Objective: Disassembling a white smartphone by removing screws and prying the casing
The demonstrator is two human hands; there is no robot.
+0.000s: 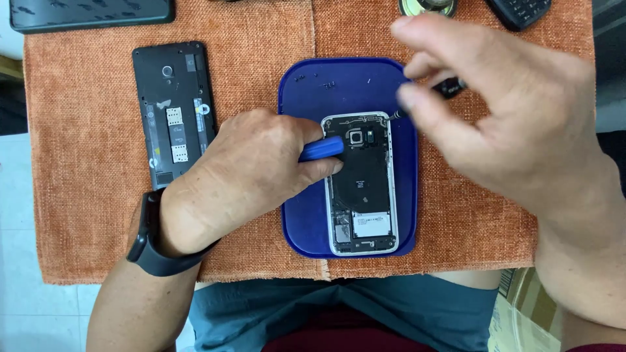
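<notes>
The left hand grips a blue tool, pinning the opened phone on the blue tray, while the right hand's fingertips pinch a small screwdriver at its top corner.

Left hand low, fingers curled shut; right hand raised, fingertips in pinching grip.

One camera sits on the person's head and looks straight down — very close — at the orange cloth on the bench, both hands filling the middle.
</notes>
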